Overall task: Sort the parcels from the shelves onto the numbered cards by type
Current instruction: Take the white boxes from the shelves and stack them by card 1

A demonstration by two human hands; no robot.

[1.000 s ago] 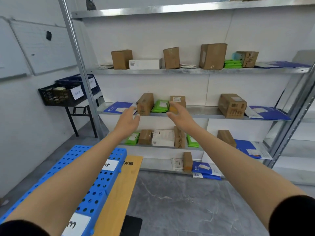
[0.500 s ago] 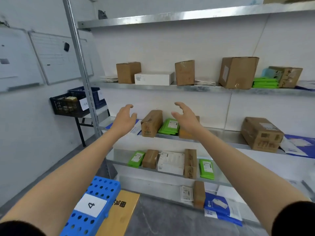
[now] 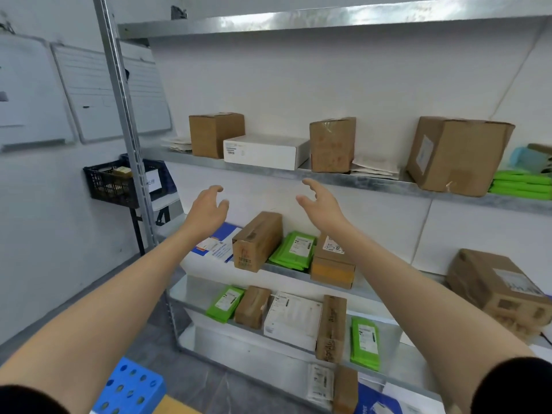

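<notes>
The white box [image 3: 263, 150] lies flat on the upper shelf [image 3: 373, 181]. It touches a brown carton [image 3: 215, 134] on its left and sits just beside a taped carton [image 3: 332, 144] on its right. Further right on that shelf are a large carton [image 3: 457, 155] and a stack of green mailers [image 3: 521, 185].

Both hands are raised just below the front edge of this shelf, apart from every parcel. The left grip [image 3: 206, 210] is under the box's left end and the right grip [image 3: 321, 204] under the taped carton. Each grip is open, with fingers spread and lightly curved, palms turned toward each other, holding nothing.

Below the hands, the middle shelf [image 3: 367, 291] carries:
- a blue envelope [image 3: 216, 243]
- a long carton [image 3: 257, 242] lying end-on
- green bags [image 3: 294, 251]
- a small labelled carton [image 3: 333, 261]
- a big carton [image 3: 495, 288], well apart at the right

The lower shelf holds, from left to right:
- a green bag [image 3: 225, 303]
- a brown packet [image 3: 252, 306]
- a flat white parcel [image 3: 292, 319]
- an upright narrow carton [image 3: 331, 328]
- another green mailer [image 3: 365, 343]

The rack's steel upright [image 3: 122, 109] stands against white walls. To its left, whiteboards [image 3: 104, 94] hang on the wall, and a black crate [image 3: 110, 183] rests on a dark-legged stand. At the bottom edge, a blue perforated panel [image 3: 131, 389] lies beside a strip of wooden bench [image 3: 176, 407] above a grey floor [image 3: 209, 380].
</notes>
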